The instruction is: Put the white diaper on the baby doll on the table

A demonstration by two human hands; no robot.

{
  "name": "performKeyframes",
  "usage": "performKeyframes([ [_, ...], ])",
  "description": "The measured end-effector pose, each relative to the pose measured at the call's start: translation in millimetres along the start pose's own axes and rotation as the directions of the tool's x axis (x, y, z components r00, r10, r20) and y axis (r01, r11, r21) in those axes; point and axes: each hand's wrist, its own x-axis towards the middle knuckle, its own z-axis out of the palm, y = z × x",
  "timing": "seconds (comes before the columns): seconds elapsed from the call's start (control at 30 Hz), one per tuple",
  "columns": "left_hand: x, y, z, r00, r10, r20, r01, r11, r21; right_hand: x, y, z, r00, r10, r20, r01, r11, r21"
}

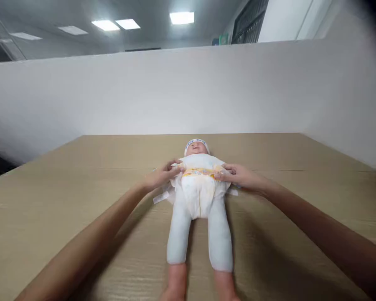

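Observation:
A baby doll (179, 234) in white clothing and a white headband lies on its back, its feet toward me. A white diaper (198, 196) with an orange patterned waistband covers its hips, the front panel up over the belly. My left hand (164, 174) grips the diaper's upper edge at the left side, fingers bent round it. At the right side my right hand (238, 175) holds the other corner of the waistband, fingers closed on it. White side tabs of the diaper stick out below both hands. The fingertips are partly blurred against the white material.
The doll lies on a wide wood-grain table (113, 234). A white partition (188, 92) rises behind the table's far edge, and another white wall (344, 100) stands along the right side.

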Motion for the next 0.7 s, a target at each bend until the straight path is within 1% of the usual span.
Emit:
performKeyframes([
  [0.07,14,-3,-10.8,0.995,0.042,-0.087,-0.041,0.999,0.02,2,13,-6,0.985,-0.068,-0.159,0.053,0.994,-0.094],
  [0.13,24,-1,-15.8,0.979,0.086,-0.185,-0.073,0.994,0.077,-1,28,-8,0.953,-0.15,-0.264,0.084,0.966,-0.245],
  [0.2,27,9,-10.8,0.94,0.133,-0.315,-0.08,0.981,0.177,-11,42,-6,0.922,-0.249,-0.298,0.091,0.884,-0.458],
  [0.23,26,17,-4.1,0.92,0.162,-0.356,-0.082,0.97,0.23,-16,49,-3,0.908,-0.296,-0.298,0.086,0.825,-0.559],
  [0.27,25,26,5.0,0.909,0.195,-0.369,-0.091,0.955,0.281,-22,55,0,0.893,-0.34,-0.296,0.078,0.763,-0.642],
  [0.3,22,35,16.0,0.908,0.237,-0.346,-0.116,0.935,0.336,-26,61,3,0.878,-0.376,-0.295,0.067,0.708,-0.703],
  [0.33,20,44,28.4,0.912,0.29,-0.291,-0.16,0.903,0.399,-29,66,6,0.864,-0.402,-0.303,0.049,0.666,-0.744],
  [0.37,18,52,41.3,0.913,0.35,-0.211,-0.219,0.855,0.471,-31,70,8,0.852,-0.418,-0.314,0.029,0.637,-0.77],
  [0.43,17,63,65.4,0.894,0.448,-0.015,-0.347,0.711,0.612,-30,77,9,0.844,-0.419,-0.336,-0.014,0.607,-0.794],
  [0.47,18,65,75.4,0.881,0.467,0.073,-0.391,0.634,0.667,-28,79,8,0.844,-0.41,-0.346,-0.033,0.604,-0.797],
  [0.5,19,66,83.4,0.876,0.464,0.133,-0.411,0.574,0.708,-27,81,7,0.846,-0.397,-0.356,-0.049,0.608,-0.793],
  [0.53,21,65,89.2,0.88,0.447,0.159,-0.407,0.538,0.738,-25,83,6,0.847,-0.381,-0.371,-0.065,0.619,-0.783],
  [0.57,22,63,93.0,0.89,0.424,0.165,-0.39,0.524,0.757,-24,84,4,0.848,-0.359,-0.39,-0.084,0.636,-0.767],
  [0.63,25,58,95.7,0.908,0.391,0.149,-0.352,0.522,0.777,-23,86,2,0.848,-0.305,-0.433,-0.132,0.671,-0.73],
  [0.7,26,55,95.1,0.917,0.376,0.132,-0.329,0.527,0.784,-24,87,1,0.853,-0.253,-0.458,-0.172,0.691,-0.702],
])
